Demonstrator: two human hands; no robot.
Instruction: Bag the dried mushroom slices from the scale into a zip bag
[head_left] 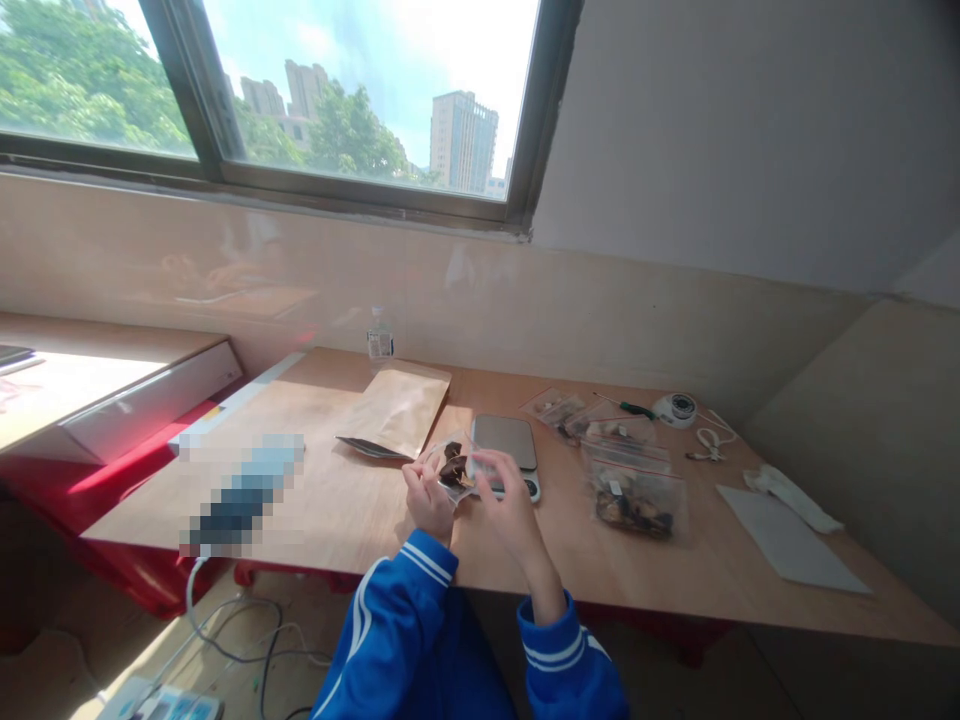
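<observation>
Between my two hands is a small clear plastic bag [454, 470] with dark brown dried pieces inside. My left hand [429, 497] grips the bag's left side with closed fingers. On the bag's right edge, my right hand [504, 497] pinches the plastic between thumb and fingers. Just behind the right hand stands a kitchen scale [506, 440] with a grey top, partly covered by that hand. A kraft paper pouch [397, 410] lies flat beyond the left hand, its dark opening turned toward me.
Several zip bags of dried pieces [634, 500] lie right of the scale. Behind them are a screwdriver [636, 409], a white dome camera [675, 408] and its cable. White paper [791, 540] lies far right. A bottle [380, 335] stands by the wall; a blurred-out object [244, 495] is at left.
</observation>
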